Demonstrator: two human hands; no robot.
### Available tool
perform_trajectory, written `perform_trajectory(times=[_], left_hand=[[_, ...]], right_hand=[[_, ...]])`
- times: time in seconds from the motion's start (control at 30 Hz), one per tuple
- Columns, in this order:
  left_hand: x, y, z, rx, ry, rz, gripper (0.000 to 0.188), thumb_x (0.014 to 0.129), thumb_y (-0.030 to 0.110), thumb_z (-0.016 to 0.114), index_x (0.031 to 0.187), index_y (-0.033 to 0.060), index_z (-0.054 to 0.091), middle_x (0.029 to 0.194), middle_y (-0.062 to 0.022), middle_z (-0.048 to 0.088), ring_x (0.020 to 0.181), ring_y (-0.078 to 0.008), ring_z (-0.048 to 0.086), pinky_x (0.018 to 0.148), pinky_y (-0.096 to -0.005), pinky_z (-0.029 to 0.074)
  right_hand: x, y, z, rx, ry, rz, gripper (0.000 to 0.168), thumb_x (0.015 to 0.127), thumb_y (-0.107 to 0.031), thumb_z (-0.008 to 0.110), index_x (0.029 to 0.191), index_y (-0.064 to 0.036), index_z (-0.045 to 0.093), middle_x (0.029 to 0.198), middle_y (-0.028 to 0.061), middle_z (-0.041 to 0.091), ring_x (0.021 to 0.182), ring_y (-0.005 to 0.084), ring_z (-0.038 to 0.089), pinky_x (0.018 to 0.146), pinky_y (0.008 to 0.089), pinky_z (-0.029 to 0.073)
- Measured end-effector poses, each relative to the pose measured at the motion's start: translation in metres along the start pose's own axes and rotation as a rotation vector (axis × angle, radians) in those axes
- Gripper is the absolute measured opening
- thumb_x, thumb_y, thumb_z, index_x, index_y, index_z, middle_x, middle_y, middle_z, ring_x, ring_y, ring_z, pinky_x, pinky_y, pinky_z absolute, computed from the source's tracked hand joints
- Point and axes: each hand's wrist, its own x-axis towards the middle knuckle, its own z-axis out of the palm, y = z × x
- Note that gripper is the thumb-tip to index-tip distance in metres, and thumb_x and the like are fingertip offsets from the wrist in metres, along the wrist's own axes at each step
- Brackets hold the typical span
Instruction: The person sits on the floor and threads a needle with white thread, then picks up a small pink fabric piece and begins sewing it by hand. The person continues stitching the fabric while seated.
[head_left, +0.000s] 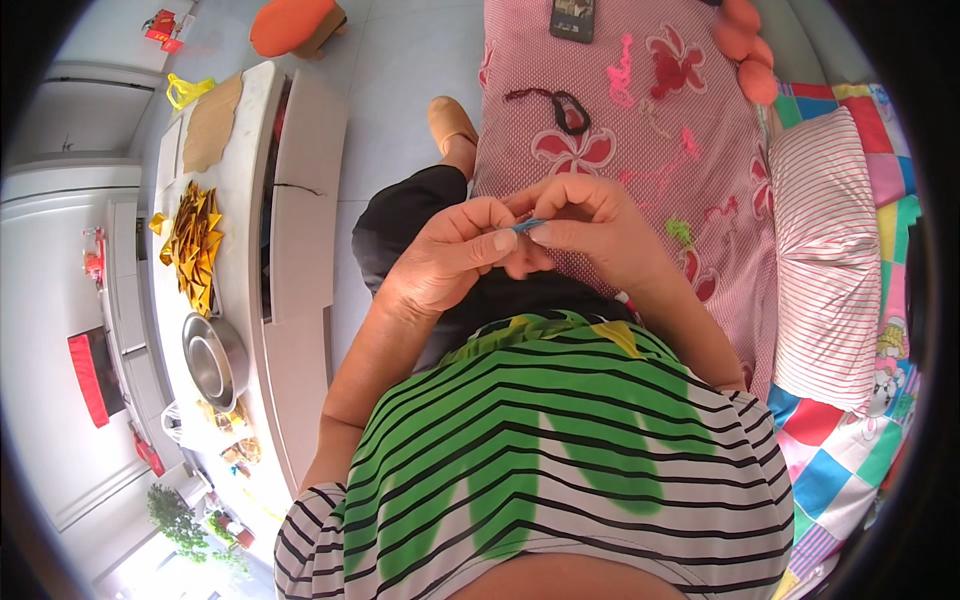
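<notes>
In front of my waist, a short piece of blue cord or yarn (531, 224) runs between my fingertips. My left hand (463, 251) pinches one end between thumb and forefinger. At its other end, the thumb and fingers of my right hand (589, 217) close on it. The curled fingers hide part of the cord. Beyond the hands, a dark braided cord (571, 120) lies looped on the pink patterned cloth (517, 161). Bright pink yarn (620, 79) and a green yarn tuft (679, 231) rest on the same cloth.
A smartphone (573, 19) lies at the cloth's far end. To the right is a striped pillow (825, 255). On the left, a table (244, 157) with a partly pulled-out drawer (309, 172) bears folded gold paper (193, 247) and a metal bowl (210, 364). An orange stool (292, 26) stands beyond.
</notes>
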Motion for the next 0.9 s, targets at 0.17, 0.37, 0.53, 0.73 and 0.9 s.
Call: perform_trajectory(times=[0.17,0.37,0.53,0.73,0.9], left_hand=[[0.003,0.000,-0.005,0.258,0.102,0.153,0.006,0.084,0.005,0.064,0.086,0.0004,0.062,0.087,-0.0091,0.063,0.080,-0.0183,0.058,0.078,-0.0273,0.046],[0.006,-0.004,-0.011,0.142,0.209,0.211,0.010,0.086,0.006,0.064,0.093,-0.0003,0.063,0.087,-0.0045,0.064,0.078,-0.0116,0.059,0.075,-0.0241,0.047],[0.011,-0.016,-0.019,-0.154,0.208,0.091,0.016,0.087,0.009,0.062,0.101,0.0004,0.061,0.086,-0.0045,0.063,0.080,-0.0118,0.059,0.076,-0.0247,0.046],[0.015,-0.009,-0.014,0.048,0.375,0.134,0.037,0.083,0.006,0.061,0.119,-0.0003,0.054,0.110,-0.0086,0.060,0.083,-0.0129,0.058,0.073,-0.0239,0.045],[0.018,0.001,-0.002,0.197,0.209,0.255,0.044,0.082,-0.001,0.058,0.125,-0.0026,0.049,0.114,-0.0100,0.058,0.075,-0.0112,0.058,0.061,-0.0214,0.045]], right_hand=[[0.003,0.002,-0.006,0.109,0.014,-0.139,0.010,0.083,-0.007,0.063,0.088,-0.001,0.058,0.101,0.0178,0.063,0.079,0.0134,0.063,0.076,0.0260,0.050],[0.000,-0.005,-0.024,-0.030,0.010,-0.056,0.011,0.083,-0.004,0.063,0.092,0.000,0.058,0.091,0.0112,0.063,0.079,0.0148,0.063,0.075,0.0257,0.051],[0.005,0.000,-0.022,0.170,0.118,-0.152,0.012,0.082,-0.002,0.063,0.093,0.002,0.059,0.086,0.0085,0.063,0.077,0.0151,0.064,0.073,0.0250,0.051],[0.009,-0.010,-0.034,-0.015,0.128,-0.076,0.016,0.079,-0.004,0.067,0.093,0.002,0.060,0.082,0.0069,0.065,0.076,0.0146,0.065,0.071,0.0239,0.050],[0.010,-0.012,-0.031,-0.088,0.118,0.000,0.014,0.079,-0.005,0.067,0.091,0.001,0.061,0.080,0.0061,0.064,0.076,0.0128,0.064,0.069,0.0224,0.049]])
